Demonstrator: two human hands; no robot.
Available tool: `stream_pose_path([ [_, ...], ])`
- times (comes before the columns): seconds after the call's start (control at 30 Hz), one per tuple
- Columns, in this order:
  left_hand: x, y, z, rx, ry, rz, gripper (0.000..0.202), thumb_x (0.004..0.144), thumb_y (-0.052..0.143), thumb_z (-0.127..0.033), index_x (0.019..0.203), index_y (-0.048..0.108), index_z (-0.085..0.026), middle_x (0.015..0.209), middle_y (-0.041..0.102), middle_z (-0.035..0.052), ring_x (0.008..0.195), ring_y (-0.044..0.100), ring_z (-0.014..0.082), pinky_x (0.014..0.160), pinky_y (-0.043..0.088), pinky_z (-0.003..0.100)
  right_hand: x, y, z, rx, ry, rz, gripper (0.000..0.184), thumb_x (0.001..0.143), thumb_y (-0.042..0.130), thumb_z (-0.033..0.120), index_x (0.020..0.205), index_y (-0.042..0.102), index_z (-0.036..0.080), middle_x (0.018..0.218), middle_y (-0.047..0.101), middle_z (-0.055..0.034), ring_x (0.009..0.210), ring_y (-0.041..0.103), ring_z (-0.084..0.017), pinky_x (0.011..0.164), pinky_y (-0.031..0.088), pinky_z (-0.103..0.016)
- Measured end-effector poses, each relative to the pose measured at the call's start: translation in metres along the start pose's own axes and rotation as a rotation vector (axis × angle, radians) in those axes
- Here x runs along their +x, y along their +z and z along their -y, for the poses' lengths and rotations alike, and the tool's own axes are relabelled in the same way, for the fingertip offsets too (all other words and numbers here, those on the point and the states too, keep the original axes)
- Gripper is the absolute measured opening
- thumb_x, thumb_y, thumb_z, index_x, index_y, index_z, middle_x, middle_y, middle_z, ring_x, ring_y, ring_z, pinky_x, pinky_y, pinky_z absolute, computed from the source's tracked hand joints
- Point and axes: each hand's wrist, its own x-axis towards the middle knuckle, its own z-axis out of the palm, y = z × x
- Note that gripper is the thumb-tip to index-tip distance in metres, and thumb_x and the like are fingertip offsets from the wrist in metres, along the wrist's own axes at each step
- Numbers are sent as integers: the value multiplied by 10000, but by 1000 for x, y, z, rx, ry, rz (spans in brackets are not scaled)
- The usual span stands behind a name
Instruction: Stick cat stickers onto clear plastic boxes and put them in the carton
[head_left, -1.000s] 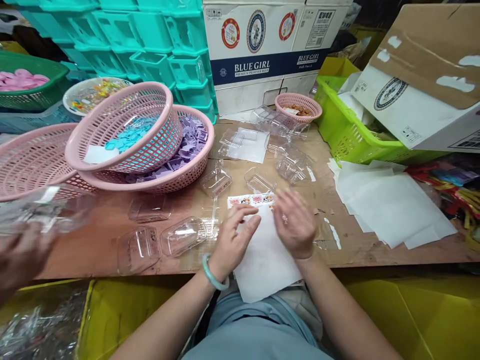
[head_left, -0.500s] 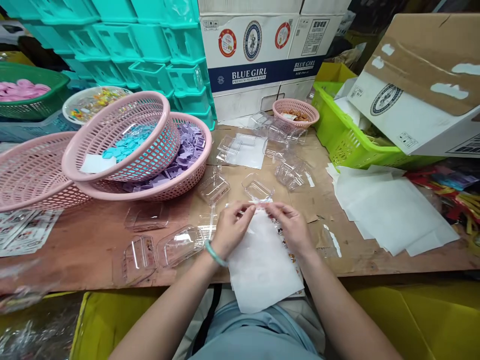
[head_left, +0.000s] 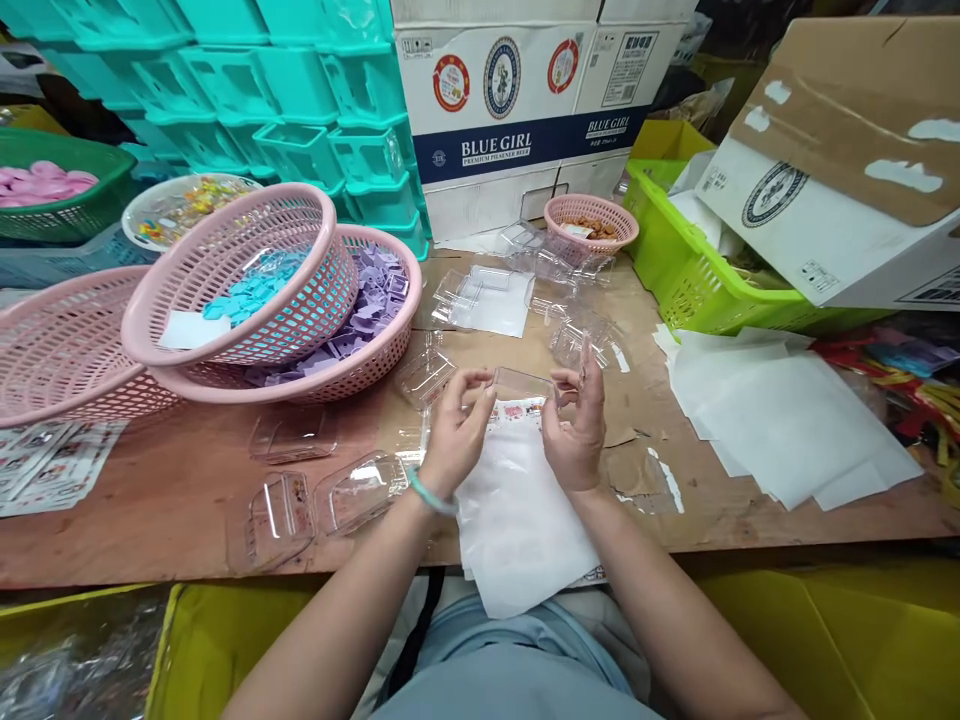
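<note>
My left hand (head_left: 456, 432), with a green bangle on the wrist, and my right hand (head_left: 574, 430) are raised just above the wooden table (head_left: 187, 490). Both pinch the ends of a small clear plastic case (head_left: 519, 383) held between them. Right under the hands lies a white paper sheet (head_left: 517, 515) that hangs over the table's front edge. A strip of printed stickers (head_left: 516, 410) shows at its far end. More clear cases (head_left: 358, 490) lie to the left of my left wrist.
Stacked pink baskets (head_left: 315, 230) at the left hold blue and purple pieces. Loose clear cases (head_left: 577, 340) lie behind the hands, with a small pink basket (head_left: 592, 212) farther back. White sheets (head_left: 787, 420), a green crate (head_left: 675, 270) and cardboard boxes (head_left: 517, 110) fill the right and back.
My hands left the top edge of the white sheet and rose to the clear case, now pinched between them. The other person's blurred hand at the far left has gone from view.
</note>
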Motion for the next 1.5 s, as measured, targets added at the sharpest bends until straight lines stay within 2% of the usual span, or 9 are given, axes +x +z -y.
stream_pose_path([
  [0.13, -37, -17, -4, -627, -374, 159, 469, 861, 563, -475, 1291, 416, -359, 1382, 431, 59, 1106, 561, 218, 831, 553, 385, -7, -5, 8, -107, -265, 73, 737, 890, 486, 94, 1484, 140, 360, 1049, 668, -65, 918, 618, -215, 841, 505, -407],
  [0.3, -50, -35, 3, -769, -443, 143, 383, 825, 652, -368, 1170, 499, -299, 1240, 545, 43, 1018, 610, 177, 867, 549, 394, -18, -19, 22, 3, -249, 270, 694, 892, 514, 140, 1472, 200, 357, 1152, 647, -76, 1027, 611, -224, 897, 502, -436],
  [0.4, -60, -44, 13, -716, -430, 125, 447, 807, 679, -320, 1228, 529, -296, 1264, 545, 49, 1047, 605, 175, 949, 503, 379, -15, -36, 36, 176, -16, 412, 680, 831, 652, 313, 1434, 336, 299, 1351, 518, -108, 1191, 534, -265, 941, 495, -445],
  [0.47, -67, -47, 20, -669, -433, 119, 480, 778, 713, -296, 1235, 567, -285, 1299, 527, 55, 1091, 592, 187, 995, 466, 355, -14, -44, 48, 343, 216, 409, 572, 791, 695, 394, 1312, 499, 263, 1318, 544, -108, 1155, 557, -266, 893, 521, -414],
  [0.53, -72, -47, 27, -640, -430, 111, 501, 744, 746, -270, 1222, 598, -288, 1339, 505, 49, 1136, 573, 195, 1011, 445, 325, -15, -47, 59, 484, 466, 393, 328, 802, 687, 401, 1081, 641, 233, 1080, 665, -79, 910, 640, -206, 741, 552, -337],
  [0.6, -75, -45, 31, -631, -414, 96, 508, 726, 763, -258, 1209, 614, -303, 1361, 497, 34, 1160, 558, 189, 1013, 435, 301, -18, -45, 70, 558, 694, 421, 203, 800, 695, 394, 877, 682, 207, 791, 683, -28, 653, 610, -137, 577, 519, -261],
  [0.77, -79, -41, 36, -631, -363, 94, 495, 726, 766, -274, 1199, 629, -322, 1392, 509, 16, 1183, 544, 187, 1046, 409, 312, -24, -34, 84, 620, 957, 467, 293, 697, 773, 444, 752, 677, 172, 565, 630, 12, 473, 527, -88, 436, 432, -196],
  [1.07, -84, -42, 51, -643, -264, 157, 540, 747, 747, -199, 1253, 595, -309, 1426, 500, 28, 1216, 529, 187, 1101, 358, 347, -22, -35, 86, 521, 972, 586, 361, 685, 761, 497, 762, 680, 154, 549, 623, 11, 450, 509, -79, 438, 407, -193],
  [1.5, -86, -43, 54, -645, -252, 159, 584, 708, 784, -219, 1254, 601, -316, 1432, 497, 41, 1285, 483, 240, 1137, 308, 389, -24, -37, 87, 404, 875, 633, 338, 746, 711, 496, 756, 681, 160, 589, 638, 3, 480, 526, -84, 488, 388, -206],
])
